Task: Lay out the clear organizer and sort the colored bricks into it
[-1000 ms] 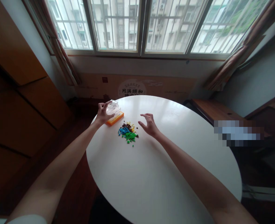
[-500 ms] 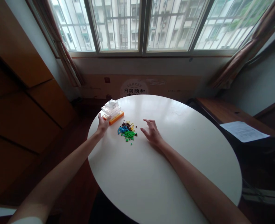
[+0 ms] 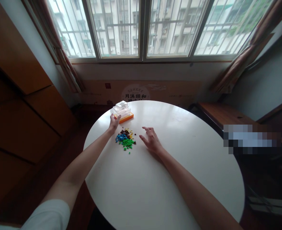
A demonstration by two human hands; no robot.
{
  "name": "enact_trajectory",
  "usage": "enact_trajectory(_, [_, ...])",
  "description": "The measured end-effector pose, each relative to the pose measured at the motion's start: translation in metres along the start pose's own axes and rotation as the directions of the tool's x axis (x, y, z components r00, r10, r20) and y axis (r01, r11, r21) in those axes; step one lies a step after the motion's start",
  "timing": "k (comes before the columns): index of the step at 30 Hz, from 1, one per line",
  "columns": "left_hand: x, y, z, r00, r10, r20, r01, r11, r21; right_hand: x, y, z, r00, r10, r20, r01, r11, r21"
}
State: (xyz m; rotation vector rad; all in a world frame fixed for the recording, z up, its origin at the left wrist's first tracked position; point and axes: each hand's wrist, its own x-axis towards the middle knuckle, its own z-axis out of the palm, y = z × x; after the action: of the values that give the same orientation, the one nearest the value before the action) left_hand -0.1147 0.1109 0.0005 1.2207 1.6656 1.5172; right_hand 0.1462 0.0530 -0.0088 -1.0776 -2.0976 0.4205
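My left hand (image 3: 114, 123) grips the near left corner of an orange tray (image 3: 127, 118), thumb in front and fingers along its left side. Clear plastic boxes (image 3: 121, 110) are stacked on top of this tray, near the far left rim of the table. Just in front of the tray lies a loose pile of small building bricks; green bricks (image 3: 128, 143) are nearest, with blue bricks (image 3: 120, 137), dark brown ones and yellow ones behind. To the right of the pile, my right hand (image 3: 152, 139) rests over the tabletop, fingers spread and holding nothing.
The round white table (image 3: 141, 188) fills the middle of the view. A wooden desk (image 3: 222, 113) stands to the right, with a blurred-out patch over part of it. Barred windows and a printed cardboard panel (image 3: 160, 92) are beyond the table; wooden cabinets (image 3: 16, 121) stand on the left.
My left hand has shifted the orange tray and its clear boxes rightward and farther back relative to the brick pile. My right hand stays beside the pile. The view has turned slightly.
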Motion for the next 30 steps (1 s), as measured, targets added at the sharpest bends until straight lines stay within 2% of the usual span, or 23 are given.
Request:
enact_trajectory(2, [0.000,0.002,0.002,0.997,-0.081,0.014,0.082,0.993,-0.079,0.000,0.003,0.001,1.000,0.005,-0.013,-0.004,0.999,0.042])
enact_trajectory(4, [-0.007,0.005,0.000,0.995,-0.093,0.028,0.095,0.991,-0.089,0.001,0.006,0.003,0.999,0.017,-0.037,-0.013,0.995,0.095])
enact_trajectory(6, [-0.023,0.010,-0.008,0.999,0.016,0.047,-0.017,1.000,0.010,0.001,0.010,0.005,0.997,0.036,-0.065,-0.027,0.990,0.142])
enact_trajectory(7, [-0.034,0.013,-0.013,0.989,0.118,0.088,-0.126,0.988,0.093,0.001,0.011,0.005,0.996,0.045,-0.079,-0.032,0.987,0.159])
enact_trajectory(8, [-0.048,0.017,-0.018,0.957,0.238,0.168,-0.269,0.943,0.197,0.001,0.012,0.006,0.995,0.051,-0.090,-0.035,0.985,0.171])
enact_trajectory(10, [-0.080,0.026,-0.028,0.823,0.393,0.409,-0.539,0.768,0.346,0.002,0.012,0.006,0.994,0.049,-0.098,-0.031,0.983,0.183])
enact_trajectory(12, [-0.110,0.036,-0.035,0.651,0.405,0.643,-0.726,0.581,0.369,0.002,0.011,0.005,0.995,0.041,-0.092,-0.024,0.983,0.183])
enact_trajectory(13, [-0.122,0.040,-0.036,0.571,0.387,0.724,-0.788,0.508,0.349,0.002,0.010,0.004,0.996,0.039,-0.086,-0.023,0.983,0.180])
enact_trajectory(14, [-0.132,0.043,-0.036,0.518,0.374,0.770,-0.825,0.456,0.334,0.002,0.009,0.004,0.996,0.041,-0.085,-0.025,0.984,0.177])
enact_trajectory(15, [-0.138,0.044,-0.035,0.486,0.360,0.796,-0.847,0.419,0.327,0.001,0.009,0.004,0.995,0.044,-0.087,-0.029,0.984,0.176])
enact_trajectory(16, [-0.141,0.045,-0.033,0.479,0.350,0.805,-0.854,0.399,0.334,0.001,0.009,0.003,0.995,0.049,-0.089,-0.032,0.984,0.178])
enact_trajectory(17, [-0.141,0.044,-0.029,0.491,0.344,0.800,-0.850,0.392,0.353,0.001,0.009,0.003,0.994,0.054,-0.096,-0.036,0.983,0.182])
enact_trajectory(22, [-0.119,0.029,-0.008,0.643,0.322,0.695,-0.752,0.435,0.495,0.000,0.011,0.003,0.990,0.082,-0.115,-0.056,0.975,0.216])
enact_trajectory(25, [-0.104,0.024,0.001,0.707,0.321,0.630,-0.698,0.456,0.551,0.000,0.012,0.002,0.989,0.090,-0.116,-0.061,0.971,0.231])
enact_trajectory(28, [-0.097,0.024,0.006,0.741,0.327,0.586,-0.668,0.444,0.597,0.000,0.012,0.001,0.989,0.100,-0.113,-0.070,0.967,0.243])
enact_trajectory(30, [-0.097,0.027,0.010,0.737,0.354,0.575,-0.675,0.416,0.610,0.000,0.011,0.001,0.988,0.105,-0.114,-0.074,0.966,0.250])
